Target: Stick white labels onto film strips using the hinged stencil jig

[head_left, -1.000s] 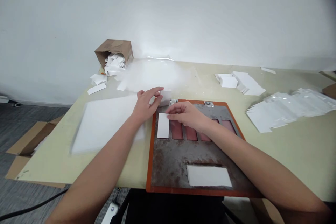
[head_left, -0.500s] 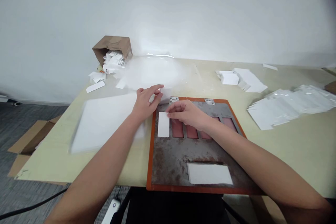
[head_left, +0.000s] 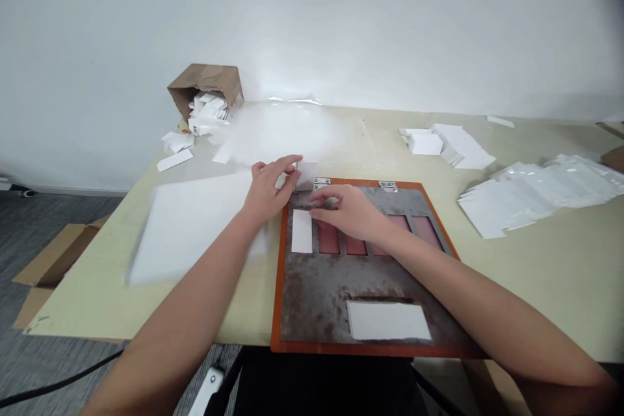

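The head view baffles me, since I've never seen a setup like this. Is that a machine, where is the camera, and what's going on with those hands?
No machine arms here: these are a person's bare hands, seen from a camera worn on the head, looking forward and down. On the pale yellow table sits a dark grey plate with orange edging, hinges and a row of pinkish-red openings. A white card lies at the row's left end. The right hand has its fingertips at that card's corner; the left hand is beside a small pale piece. Whether either hand grips anything isn't clear. Farther back, a cardboard box holds white pieces.
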{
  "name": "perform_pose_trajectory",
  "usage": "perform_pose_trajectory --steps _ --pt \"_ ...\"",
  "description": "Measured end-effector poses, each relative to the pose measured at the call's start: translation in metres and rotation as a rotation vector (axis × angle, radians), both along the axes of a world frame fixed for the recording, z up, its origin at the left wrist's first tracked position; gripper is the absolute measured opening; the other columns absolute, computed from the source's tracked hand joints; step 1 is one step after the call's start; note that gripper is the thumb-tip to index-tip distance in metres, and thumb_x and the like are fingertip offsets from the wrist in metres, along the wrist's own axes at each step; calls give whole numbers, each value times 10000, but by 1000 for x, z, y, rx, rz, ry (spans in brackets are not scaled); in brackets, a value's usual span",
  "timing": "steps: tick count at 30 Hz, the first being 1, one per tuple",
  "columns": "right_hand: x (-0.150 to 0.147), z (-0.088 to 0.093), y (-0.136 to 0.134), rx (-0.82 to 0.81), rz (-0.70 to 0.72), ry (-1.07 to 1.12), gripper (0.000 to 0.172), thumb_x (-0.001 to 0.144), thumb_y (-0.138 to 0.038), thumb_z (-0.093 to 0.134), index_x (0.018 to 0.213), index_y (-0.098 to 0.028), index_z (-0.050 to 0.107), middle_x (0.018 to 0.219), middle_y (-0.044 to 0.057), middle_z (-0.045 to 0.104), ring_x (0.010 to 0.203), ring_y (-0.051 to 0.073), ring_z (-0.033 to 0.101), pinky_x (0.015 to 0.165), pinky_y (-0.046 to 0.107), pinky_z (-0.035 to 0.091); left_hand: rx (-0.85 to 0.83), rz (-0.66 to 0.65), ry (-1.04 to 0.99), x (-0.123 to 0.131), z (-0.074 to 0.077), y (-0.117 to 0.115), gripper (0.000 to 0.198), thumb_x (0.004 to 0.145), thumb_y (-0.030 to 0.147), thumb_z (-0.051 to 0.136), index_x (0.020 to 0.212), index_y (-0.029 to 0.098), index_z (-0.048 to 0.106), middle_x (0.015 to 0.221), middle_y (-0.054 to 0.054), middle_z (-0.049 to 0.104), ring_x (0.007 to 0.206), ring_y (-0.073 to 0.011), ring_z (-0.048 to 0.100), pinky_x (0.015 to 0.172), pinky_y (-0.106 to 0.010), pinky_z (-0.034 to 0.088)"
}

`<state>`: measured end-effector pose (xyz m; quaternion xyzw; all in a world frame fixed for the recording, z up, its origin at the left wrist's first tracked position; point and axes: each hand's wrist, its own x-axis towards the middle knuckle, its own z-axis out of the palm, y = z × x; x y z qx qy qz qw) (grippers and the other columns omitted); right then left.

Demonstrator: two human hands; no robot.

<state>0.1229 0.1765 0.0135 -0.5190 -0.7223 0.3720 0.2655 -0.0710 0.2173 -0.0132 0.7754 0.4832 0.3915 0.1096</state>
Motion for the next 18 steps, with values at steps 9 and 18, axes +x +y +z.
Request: perform_pose_trajectory --steps 9,18 --pt "-8 2 -17 308 251 -240 231 792 -344 767 995 -239 735 914 26 647 636 110 546 595 277 427 5 -4 -3 0 0 0 280 957 313 479 1209 284 597 1003 10 740 991 -177 683 929 -359 335" --pt "-20 -5 -25 444 205 -459 518 778 -577 725 1152 -222 675 1064 88 657 696 174 595 483 280 323 8 0 -1 0 0 0 285 953 317 476 1210 289 598 991 14 739 983 -174 686 928 -355 335"
